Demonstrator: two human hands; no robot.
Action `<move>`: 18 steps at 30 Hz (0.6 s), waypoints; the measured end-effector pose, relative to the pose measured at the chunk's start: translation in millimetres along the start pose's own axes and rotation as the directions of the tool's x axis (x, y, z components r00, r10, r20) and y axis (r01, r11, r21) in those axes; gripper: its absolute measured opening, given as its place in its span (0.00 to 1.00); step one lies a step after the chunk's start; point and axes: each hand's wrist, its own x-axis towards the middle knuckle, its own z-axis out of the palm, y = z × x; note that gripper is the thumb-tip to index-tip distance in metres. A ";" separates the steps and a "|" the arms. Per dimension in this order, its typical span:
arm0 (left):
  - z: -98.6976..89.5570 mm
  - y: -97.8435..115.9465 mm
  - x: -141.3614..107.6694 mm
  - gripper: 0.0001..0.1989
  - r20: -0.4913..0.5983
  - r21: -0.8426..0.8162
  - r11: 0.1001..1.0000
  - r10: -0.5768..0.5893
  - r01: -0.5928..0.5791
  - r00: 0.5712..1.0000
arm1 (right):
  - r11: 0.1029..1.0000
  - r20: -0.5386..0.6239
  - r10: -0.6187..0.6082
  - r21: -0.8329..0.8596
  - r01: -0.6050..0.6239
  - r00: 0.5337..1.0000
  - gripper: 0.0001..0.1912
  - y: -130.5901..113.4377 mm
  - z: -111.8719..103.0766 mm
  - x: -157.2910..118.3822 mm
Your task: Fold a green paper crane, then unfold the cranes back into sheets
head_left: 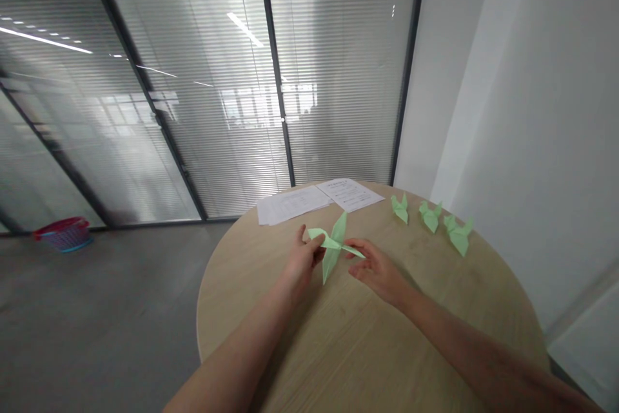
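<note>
A light green origami crane (pixel 334 245) is held above the round wooden table, with its wings spread up and down. My left hand (pixel 309 257) is closed on its left end, the thumb lying over the folded paper. Around the narrow right point of the crane is my right hand (pixel 376 269), with thumb and fingers apart. That point lies between them; whether the fingertips touch it I cannot tell. Three more green origami birds, a left one (pixel 400 208), a middle one (pixel 430 216) and a right one (pixel 458 234), stand at the table's right side.
Printed paper sheets (pixel 351 194) and more white sheets (pixel 293 205) lie at the far edge of the round table (pixel 387 348). Glass partitions with blinds stand behind it, and a white wall (pixel 546 142) rises on the right. On the floor at left sits a red and blue basket (pixel 65 237).
</note>
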 end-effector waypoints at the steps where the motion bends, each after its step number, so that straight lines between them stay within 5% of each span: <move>1: 0.6 -0.6 -0.7 0.49 0.000 0.019 0.999 0.029 -0.029 1.000 | 1.000 -0.005 0.005 -0.014 -0.005 1.000 0.22 -0.4 1.0 -0.6; 7: 1.3 -10.2 2.9 0.49 0.014 0.199 0.977 0.075 -0.076 0.997 | 0.995 -0.131 0.049 -0.081 -0.060 0.990 0.17 9.8 0.1 2.1; 10: 0.3 -11.8 3.7 0.39 -0.038 0.381 0.899 0.250 -0.218 0.967 | 0.991 -0.206 0.058 -0.106 -0.081 0.977 0.18 14.6 -5.6 4.3; 12: -0.1 -6.9 -0.4 0.32 0.007 0.507 0.759 0.470 -0.408 0.883 | 0.985 -0.248 0.053 -0.147 -0.092 0.967 0.18 15.6 -9.5 5.5; 14: 0.5 2.2 -8.0 0.27 0.169 0.590 0.554 0.627 -0.587 0.761 | 0.978 -0.272 0.025 -0.193 -0.080 0.962 0.17 14.9 -12.3 6.4; 18: 4.3 17.4 -21.5 0.15 0.522 0.583 0.259 0.607 -0.770 0.600 | 0.957 -0.245 -0.090 -0.289 0.016 0.965 0.12 8.3 -13.7 6.3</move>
